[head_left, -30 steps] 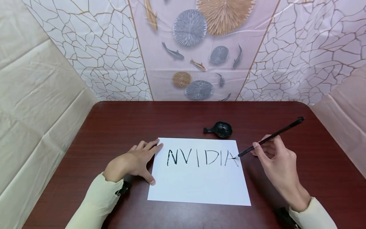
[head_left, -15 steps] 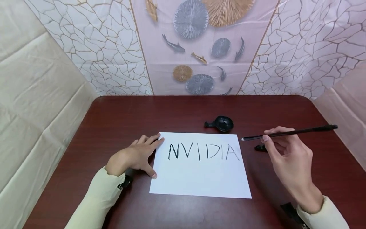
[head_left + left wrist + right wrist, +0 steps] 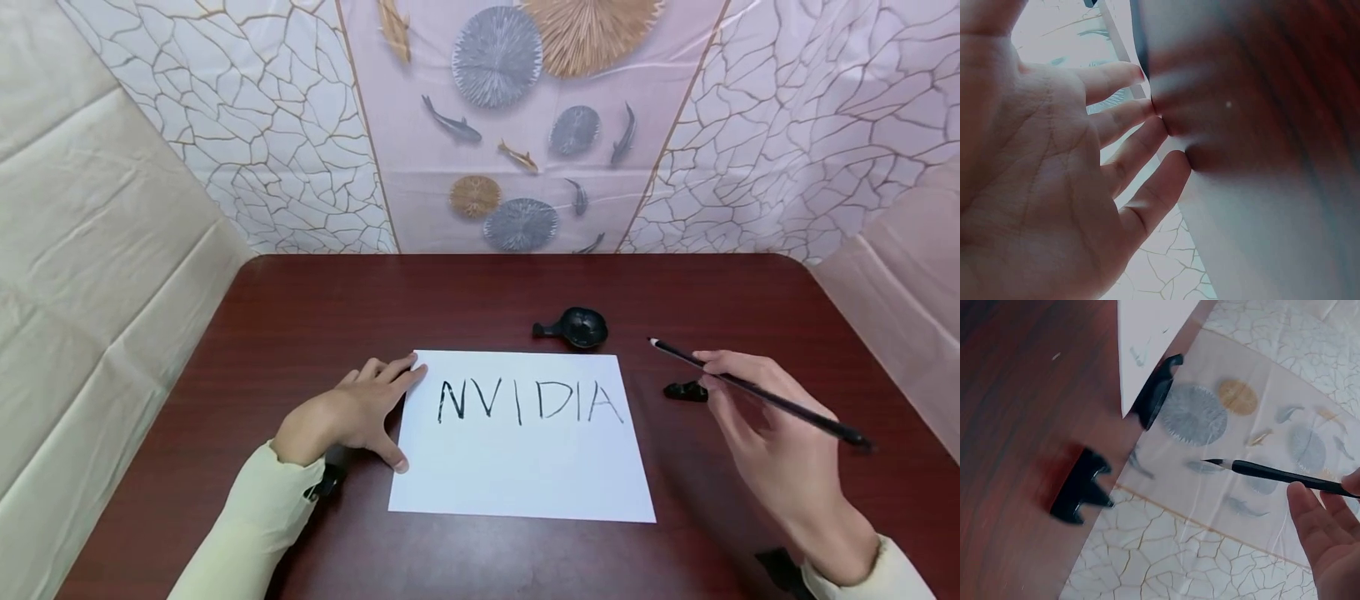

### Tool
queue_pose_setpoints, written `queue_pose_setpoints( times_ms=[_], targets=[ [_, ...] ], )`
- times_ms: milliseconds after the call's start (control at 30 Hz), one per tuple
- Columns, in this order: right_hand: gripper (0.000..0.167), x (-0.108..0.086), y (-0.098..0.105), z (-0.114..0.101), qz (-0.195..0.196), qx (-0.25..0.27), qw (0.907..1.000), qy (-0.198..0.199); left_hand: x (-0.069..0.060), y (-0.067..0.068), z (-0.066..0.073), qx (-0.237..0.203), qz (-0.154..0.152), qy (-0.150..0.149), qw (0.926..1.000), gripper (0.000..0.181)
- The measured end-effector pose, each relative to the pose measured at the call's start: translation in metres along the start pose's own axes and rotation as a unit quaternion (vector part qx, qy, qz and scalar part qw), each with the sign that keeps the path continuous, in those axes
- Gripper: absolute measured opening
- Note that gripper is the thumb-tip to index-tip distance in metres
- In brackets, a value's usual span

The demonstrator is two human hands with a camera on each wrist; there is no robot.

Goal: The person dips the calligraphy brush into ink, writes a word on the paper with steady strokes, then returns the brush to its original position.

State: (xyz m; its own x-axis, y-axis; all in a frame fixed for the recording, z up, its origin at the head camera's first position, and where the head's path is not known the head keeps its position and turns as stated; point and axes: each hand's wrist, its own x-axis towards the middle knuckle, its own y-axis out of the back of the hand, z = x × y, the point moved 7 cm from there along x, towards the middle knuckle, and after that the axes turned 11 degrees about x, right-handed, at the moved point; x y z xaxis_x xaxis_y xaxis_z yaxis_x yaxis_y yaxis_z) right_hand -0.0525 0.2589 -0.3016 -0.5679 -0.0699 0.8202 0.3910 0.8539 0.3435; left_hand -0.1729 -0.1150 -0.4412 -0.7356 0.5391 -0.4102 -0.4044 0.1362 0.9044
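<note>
A white sheet of paper (image 3: 517,467) lies on the table, with NVIDIA lettered in black across its upper half. My left hand (image 3: 348,421) rests at the sheet's left edge, fingers spread, fingertips and thumb touching its border; the left wrist view shows its palm and its fingertips on the tabletop. Right of the paper, my right hand (image 3: 780,450) pinches a black ink brush (image 3: 757,390) above the table. In the right wrist view the brush (image 3: 1272,472) has a pale bristle head with a dark tip, touching nothing.
Behind the paper's top edge sits a small black ink dish (image 3: 583,327) with a short handle. A black brush rest (image 3: 685,391), notched along its top in the right wrist view, stands near my right hand. The dark red table (image 3: 375,300) ends at a patterned cloth backdrop (image 3: 517,150).
The right hand has lifted the brush from the final A and moved right, off the paper; the brush has swung so its tip points up-left. The brush rest came into view. Left hand unchanged.
</note>
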Motion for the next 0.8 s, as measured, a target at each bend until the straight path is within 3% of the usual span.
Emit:
queue_pose_setpoints(
  times_ms=[100,200,267,333,467,667,800],
  targets=[
    [0.040,-0.005,0.002,0.001,-0.018,0.008,0.9989,0.042,-0.001,0.000,-0.001,0.002,-0.002,0.003,1.0000,0.136],
    [0.043,-0.018,0.001,0.003,-0.090,-0.035,0.9904,0.099,-0.001,0.001,0.000,0.002,-0.001,0.002,1.0000,0.136],
    [0.047,-0.031,-0.001,0.008,-0.156,-0.079,0.9753,0.136,-0.001,0.001,0.000,0.001,-0.001,0.001,1.0000,0.136],
    [0.052,-0.045,-0.001,0.016,-0.226,-0.118,0.9538,0.159,0.000,0.001,0.001,0.001,0.000,0.000,1.0000,0.137],
    [0.058,-0.067,0.004,0.035,-0.315,-0.170,0.9159,0.181,0.000,0.001,0.000,0.001,-0.002,0.002,1.0000,0.137],
    [0.057,-0.088,0.010,0.060,-0.376,-0.218,0.8735,0.220,-0.001,0.000,-0.001,-0.004,0.001,0.001,1.0000,0.137],
    [0.058,-0.097,0.009,0.067,-0.389,-0.242,0.8535,0.250,-0.001,0.000,0.000,-0.007,0.005,0.000,1.0000,0.136]
  ],
)
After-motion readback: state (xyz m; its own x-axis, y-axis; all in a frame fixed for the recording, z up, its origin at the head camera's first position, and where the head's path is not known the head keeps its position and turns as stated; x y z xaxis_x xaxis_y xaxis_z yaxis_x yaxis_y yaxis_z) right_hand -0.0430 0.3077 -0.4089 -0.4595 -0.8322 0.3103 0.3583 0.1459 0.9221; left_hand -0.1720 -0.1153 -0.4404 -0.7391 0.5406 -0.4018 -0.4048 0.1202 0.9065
